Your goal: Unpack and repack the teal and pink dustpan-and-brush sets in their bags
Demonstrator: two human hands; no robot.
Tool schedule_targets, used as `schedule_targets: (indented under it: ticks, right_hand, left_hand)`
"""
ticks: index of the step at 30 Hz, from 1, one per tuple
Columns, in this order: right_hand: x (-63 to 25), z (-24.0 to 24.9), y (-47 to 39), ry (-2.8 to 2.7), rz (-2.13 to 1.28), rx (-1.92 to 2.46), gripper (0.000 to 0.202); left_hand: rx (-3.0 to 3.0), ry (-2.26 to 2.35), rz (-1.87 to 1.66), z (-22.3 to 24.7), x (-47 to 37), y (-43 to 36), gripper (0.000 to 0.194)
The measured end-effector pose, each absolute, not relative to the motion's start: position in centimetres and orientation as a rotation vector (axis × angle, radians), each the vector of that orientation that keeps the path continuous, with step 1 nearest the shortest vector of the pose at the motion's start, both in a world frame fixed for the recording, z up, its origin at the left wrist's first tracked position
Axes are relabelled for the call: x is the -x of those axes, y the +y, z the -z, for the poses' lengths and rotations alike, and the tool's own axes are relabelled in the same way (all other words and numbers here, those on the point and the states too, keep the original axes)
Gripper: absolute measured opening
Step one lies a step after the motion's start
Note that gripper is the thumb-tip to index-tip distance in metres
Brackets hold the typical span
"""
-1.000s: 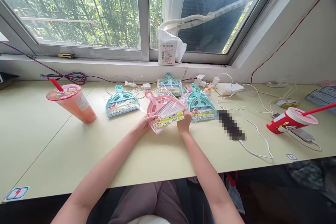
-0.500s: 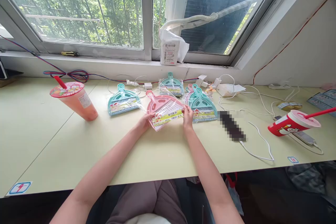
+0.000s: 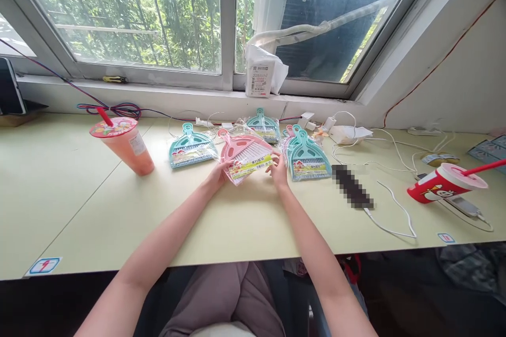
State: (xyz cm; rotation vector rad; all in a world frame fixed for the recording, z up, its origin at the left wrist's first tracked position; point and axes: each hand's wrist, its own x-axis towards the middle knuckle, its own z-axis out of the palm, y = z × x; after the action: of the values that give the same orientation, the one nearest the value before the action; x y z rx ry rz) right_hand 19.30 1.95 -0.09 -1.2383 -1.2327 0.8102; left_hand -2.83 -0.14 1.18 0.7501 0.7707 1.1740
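Note:
A pink dustpan-and-brush set (image 3: 247,152) in clear wrap, with a yellow-green label, is held over the table by both hands. My left hand (image 3: 218,175) grips its lower left edge. At its right edge, my right hand (image 3: 278,168) pinches the wrap with bent fingers. One wrapped teal set (image 3: 192,148) lies to the left and another teal set (image 3: 262,125) behind. Just right of my right hand rests a stack of teal sets (image 3: 306,155), with pink handles showing behind them.
A pink drink cup (image 3: 128,147) stands at the left, and a red cup (image 3: 445,183) at the right. Beside the stack are a pixelated dark object (image 3: 351,187) and white cables (image 3: 391,231). A tissue pack (image 3: 260,76) sits on the sill.
The view has shifted slightly, so the scene sits a little further right. The pink set has tilted a bit between my hands, and my right hand's fingers have shifted on its edge.

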Motion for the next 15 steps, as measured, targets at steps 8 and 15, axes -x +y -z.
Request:
schedule_targets:
  ticks: [8,15]
  right_hand:
    - [-19.4,0.4,2.1,-1.160,-0.830,1.199,0.032]
    - [-19.6,-0.7,1.7,-1.171,-0.968,1.036,0.058]
  left_hand:
    - [-0.776,0.821,-1.249,-0.4,2.7,-0.4,0.042]
    - [-0.737,0.834,-1.269,-0.9,2.9,-0.8,0.045]
